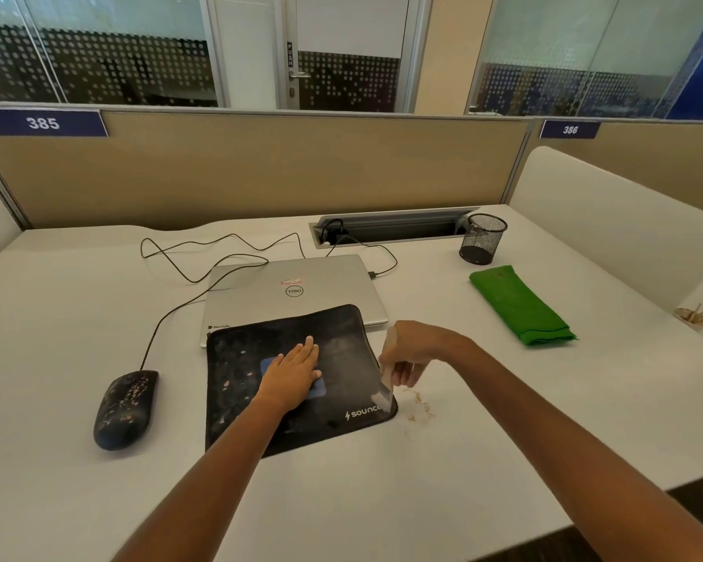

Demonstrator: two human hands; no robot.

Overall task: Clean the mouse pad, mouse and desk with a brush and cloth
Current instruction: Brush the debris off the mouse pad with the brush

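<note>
The black mouse pad [341, 346] lies in the middle of the white surface [78, 298]. Its far edge rests on the lid of a closed silver laptop [293, 285]. The left hand [291, 373] lies flat on the centre of the pad, with its fingers [307, 348] straight and close together, holding nothing. Pale specks show on the left part of the pad.

The right hand [412, 354] is at the right edge of the pad. Its fingers are curled around the pale handle of a brush [386, 383], which is a little blurred. The lower end of the brush touches the pad near its right front corner. Just beside that corner, some light brown crumbs [421, 407] lie on the surface.

The mouse [126, 407] is black with pale dirt on its top. It sits left of the pad, apart from it, and its cable [171, 314] runs away toward the laptop. The green cloth [520, 306] lies folded on the right side, well apart from both hands. A black mesh cup [481, 239] stands behind the cloth.
</note>
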